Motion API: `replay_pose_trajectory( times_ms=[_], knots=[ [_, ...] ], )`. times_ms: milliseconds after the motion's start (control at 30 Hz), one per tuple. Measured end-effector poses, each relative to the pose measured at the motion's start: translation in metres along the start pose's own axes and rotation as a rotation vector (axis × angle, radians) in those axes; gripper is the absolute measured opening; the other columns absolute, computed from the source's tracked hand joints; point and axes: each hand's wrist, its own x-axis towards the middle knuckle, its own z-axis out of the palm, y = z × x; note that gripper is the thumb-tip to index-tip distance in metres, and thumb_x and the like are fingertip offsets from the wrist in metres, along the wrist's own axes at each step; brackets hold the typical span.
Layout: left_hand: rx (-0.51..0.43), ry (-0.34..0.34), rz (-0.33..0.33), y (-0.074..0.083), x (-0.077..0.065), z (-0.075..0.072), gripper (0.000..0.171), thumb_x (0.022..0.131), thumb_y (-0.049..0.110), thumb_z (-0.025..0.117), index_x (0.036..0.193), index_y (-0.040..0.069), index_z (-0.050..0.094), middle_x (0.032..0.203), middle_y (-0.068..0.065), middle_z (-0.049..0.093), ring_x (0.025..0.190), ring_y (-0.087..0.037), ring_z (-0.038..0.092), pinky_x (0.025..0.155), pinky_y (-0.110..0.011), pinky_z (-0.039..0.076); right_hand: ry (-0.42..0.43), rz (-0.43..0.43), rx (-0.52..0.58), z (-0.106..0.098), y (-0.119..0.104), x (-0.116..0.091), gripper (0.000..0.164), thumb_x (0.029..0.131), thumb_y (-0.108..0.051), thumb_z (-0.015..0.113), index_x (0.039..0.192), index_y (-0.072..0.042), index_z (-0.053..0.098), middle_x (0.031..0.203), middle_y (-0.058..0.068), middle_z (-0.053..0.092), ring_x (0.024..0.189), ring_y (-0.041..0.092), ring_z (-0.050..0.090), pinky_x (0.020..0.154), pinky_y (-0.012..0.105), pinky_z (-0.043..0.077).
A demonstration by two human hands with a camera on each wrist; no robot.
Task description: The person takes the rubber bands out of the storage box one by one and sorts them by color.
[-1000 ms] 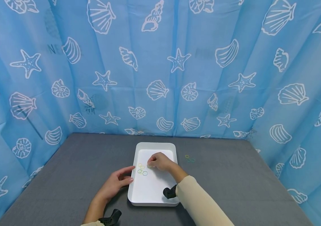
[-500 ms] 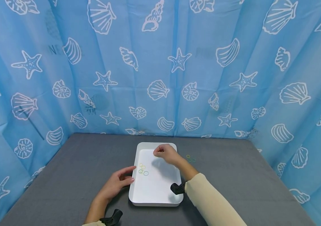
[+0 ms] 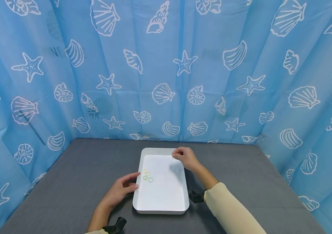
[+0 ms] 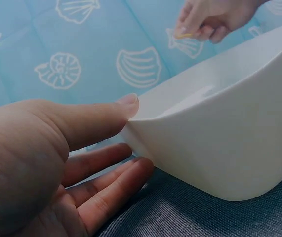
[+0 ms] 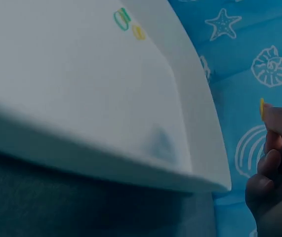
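Note:
My right hand point(image 3: 185, 157) pinches a small yellow rubber band point(image 5: 262, 109) between thumb and forefinger. It hovers over the far right corner of a white rectangular tray point(image 3: 160, 208). In the left wrist view the same right hand point(image 4: 217, 17) appears beyond the tray. My left hand point(image 3: 121, 187) touches the tray's left side with its fingers loosely extended; the left wrist view has the thumb point(image 4: 103, 118) at the rim. Several thin bands lie in the tray's left part, among them a blue-green band point(image 3: 150, 179) and a yellow band point(image 3: 145, 171).
The tray stands on a grey cloth-covered table point(image 3: 242, 182). A blue curtain point(image 3: 180, 97) with white shell and starfish prints encloses the back and both sides.
My right hand has lifted from the tray's floor and moved right and away to the far right corner, now covering the bands on the table there. The left hand stays in place.

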Motion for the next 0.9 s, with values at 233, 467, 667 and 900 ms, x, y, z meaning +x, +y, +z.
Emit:
replay_pose_trajectory(
  times_ms=[233,467,667,900],
  knots=[
    [0.007,0.015,-0.009,-0.002,0.001,0.0,0.05,0.092,0.015,0.068,0.14,0.008,0.053,0.14,-0.019,0.049,0.108,-0.026,0.06,0.091,-0.043,0.048,0.074,-0.023,0.004,-0.011,0.02,-0.01,0.006,0.093,-0.004,0.065,0.09,0.0,0.068,0.074,0.003,0.056,0.065,0.017,0.045,0.06,0.03,0.039],
    [0.011,0.01,-0.013,0.001,0.0,0.0,0.051,0.092,0.017,0.069,0.139,0.008,0.053,0.139,-0.019,0.05,0.108,-0.026,0.06,0.09,-0.043,0.049,0.16,-0.051,-0.013,-0.022,0.038,-0.018,0.005,0.09,-0.003,0.067,0.09,0.002,0.068,0.073,0.003,0.056,0.065,0.017,0.047,0.059,0.03,0.039],
    [0.007,0.007,-0.012,0.002,-0.001,0.001,0.051,0.092,0.017,0.069,0.139,0.007,0.053,0.139,-0.02,0.05,0.108,-0.026,0.06,0.09,-0.042,0.049,0.2,-0.024,-0.043,-0.032,0.05,-0.022,0.004,0.09,-0.004,0.068,0.089,0.0,0.069,0.075,0.004,0.057,0.066,0.018,0.048,0.06,0.03,0.041],
    [0.004,0.008,-0.015,0.003,-0.002,0.001,0.051,0.092,0.017,0.069,0.14,0.007,0.053,0.139,-0.02,0.049,0.108,-0.026,0.06,0.09,-0.042,0.049,0.257,0.024,-0.086,-0.04,0.065,-0.025,0.005,0.091,-0.004,0.067,0.09,0.001,0.069,0.079,0.006,0.058,0.071,0.019,0.049,0.062,0.03,0.041]
  ],
)
